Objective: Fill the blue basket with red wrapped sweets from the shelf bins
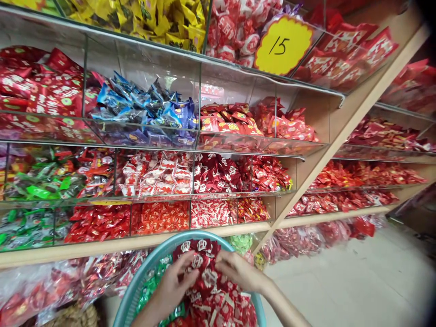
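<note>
A turquoise plastic basket at the bottom middle holds candies in several wrapper colours. Both hands are over it, cupped around a heap of dark red wrapped candies with white print. My left hand curves against the heap's left side, thumb apart from the fingers. On the opposite side my right hand has its fingers bent inward on the heap; its fingertips are partly hidden. Red-and-white candies lie below the hands in the basket, and green candies along its left side.
Shelves with clear dividers rise in front, including dark red candies and blue candies. A yellow price tag reads 15. Bagged candies lie under the wooden bottom edge. Pale tiled floor is at right.
</note>
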